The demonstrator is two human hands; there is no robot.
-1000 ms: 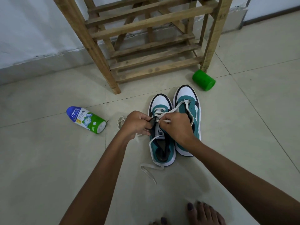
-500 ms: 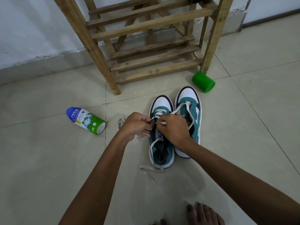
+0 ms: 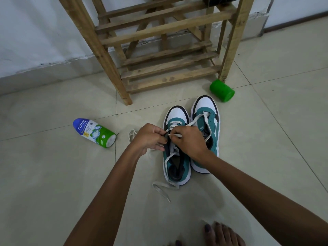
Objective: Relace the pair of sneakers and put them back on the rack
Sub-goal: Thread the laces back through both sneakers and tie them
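The wooden rack (image 3: 159, 50) stands just behind the two sneakers (image 3: 205, 121), parked side by side on the floor, likely for easy return. The left hand (image 3: 149, 137) grips the left sneaker's eyelet edge to steady it, while the right hand (image 3: 190, 141) pinches the white lace (image 3: 174, 136) for threading.

Tiled floor (image 3: 53, 174) bears sneakers (image 3: 177, 167), rack (image 3: 170, 75), bottle (image 3: 94, 133), cup (image 3: 221, 90).

Setting: domestic interior, likely an entry or utility corner of a home. Evidence: glossy pale tiled floor (image 3: 53, 174); white painted wall (image 3: 35, 32) with scuffed base; rough wooden slatted shoe rack (image 3: 159, 68) against it; talc-type powder bottle (image 3: 94, 133) lying on its side; green cup (image 3: 222, 91) tipped over; bare foot (image 3: 221, 233) visible.
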